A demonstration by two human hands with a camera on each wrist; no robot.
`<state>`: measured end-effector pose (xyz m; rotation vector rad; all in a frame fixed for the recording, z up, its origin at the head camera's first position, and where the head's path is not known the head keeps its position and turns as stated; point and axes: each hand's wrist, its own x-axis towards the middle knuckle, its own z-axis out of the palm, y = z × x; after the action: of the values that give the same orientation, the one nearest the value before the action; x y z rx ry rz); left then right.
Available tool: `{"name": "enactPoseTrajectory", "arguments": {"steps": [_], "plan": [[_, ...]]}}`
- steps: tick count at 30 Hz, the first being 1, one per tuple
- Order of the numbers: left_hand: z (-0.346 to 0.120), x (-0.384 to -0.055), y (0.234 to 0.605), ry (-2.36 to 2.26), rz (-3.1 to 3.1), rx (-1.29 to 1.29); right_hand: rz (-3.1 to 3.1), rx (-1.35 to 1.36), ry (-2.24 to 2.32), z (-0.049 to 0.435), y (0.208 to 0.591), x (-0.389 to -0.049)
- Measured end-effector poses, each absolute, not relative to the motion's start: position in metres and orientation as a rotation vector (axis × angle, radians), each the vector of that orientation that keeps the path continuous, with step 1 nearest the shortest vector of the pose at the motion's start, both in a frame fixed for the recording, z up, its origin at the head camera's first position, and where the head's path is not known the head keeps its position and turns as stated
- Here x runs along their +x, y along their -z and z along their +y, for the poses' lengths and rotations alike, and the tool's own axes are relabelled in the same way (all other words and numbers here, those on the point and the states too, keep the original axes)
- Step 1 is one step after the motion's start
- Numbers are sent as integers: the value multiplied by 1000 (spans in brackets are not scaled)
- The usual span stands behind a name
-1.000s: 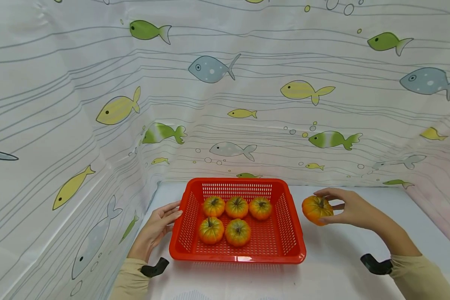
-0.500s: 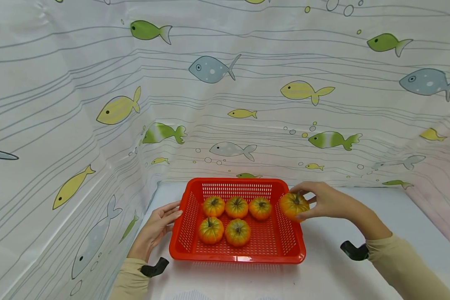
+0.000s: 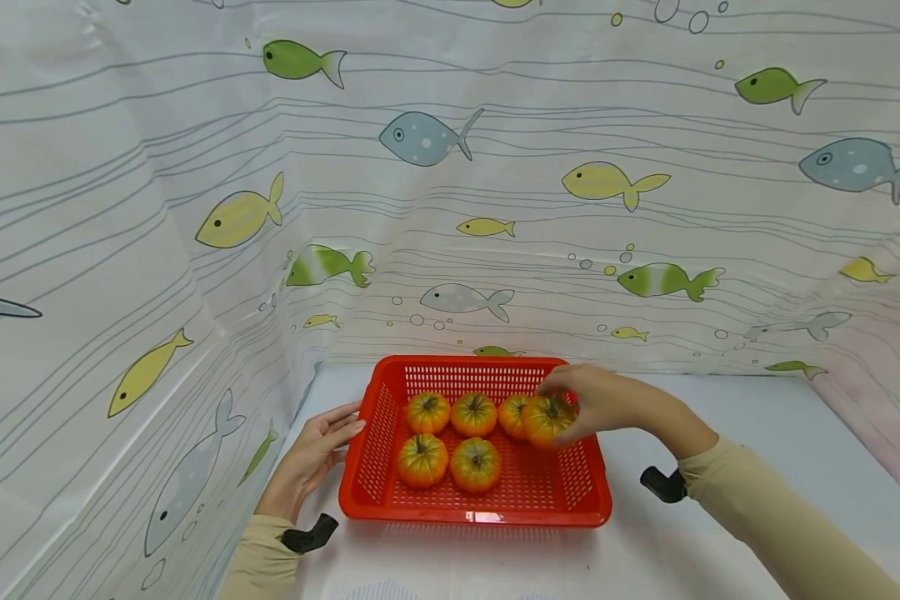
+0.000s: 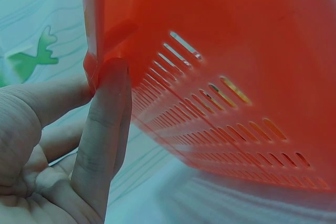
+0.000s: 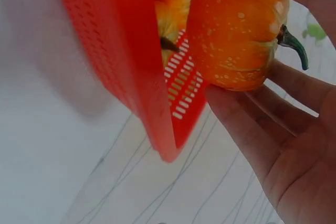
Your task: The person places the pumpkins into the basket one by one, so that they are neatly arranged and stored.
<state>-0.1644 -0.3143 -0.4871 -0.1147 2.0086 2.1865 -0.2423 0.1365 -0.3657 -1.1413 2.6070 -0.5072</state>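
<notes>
A red plastic basket (image 3: 476, 518) with slotted walls holds several small orange pumpkins, such as one pumpkin (image 3: 422, 461) at its front left. My left hand (image 3: 317, 450) grips the basket's left rim; in the left wrist view, the fingers (image 4: 102, 124) meet the turned-over lip. My right hand (image 3: 596, 400) holds another pumpkin (image 3: 546, 421) over the right part of the basket, thumb and fingers spread around its sides. This pumpkin overlaps the back-right pumpkin (image 3: 512, 414) in the head view. Its dark green stem (image 5: 294, 45) points toward the palm in the right wrist view.
The basket stands on a white-covered table (image 3: 667, 533). Behind and to the left rise white sheets (image 3: 390, 200) printed with fish and wavy lines. A black wrist mount sits on each cuff, including the right mount (image 3: 663, 485).
My right hand has carried its pumpkin leftward, from outside the basket's right side, across the rim and over the inside. My left hand has stayed on the left rim.
</notes>
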Motion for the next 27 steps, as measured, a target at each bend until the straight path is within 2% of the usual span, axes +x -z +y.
{"name": "enactPoseTrajectory", "arguments": {"steps": [15,27], "plan": [[-313,-163,487,-2186,2005,-134,2469,-1064,179,81,381,-246],[-313,-164,485,-2183,2005,-129,2441,-1068,-2,56,394,-243]]}}
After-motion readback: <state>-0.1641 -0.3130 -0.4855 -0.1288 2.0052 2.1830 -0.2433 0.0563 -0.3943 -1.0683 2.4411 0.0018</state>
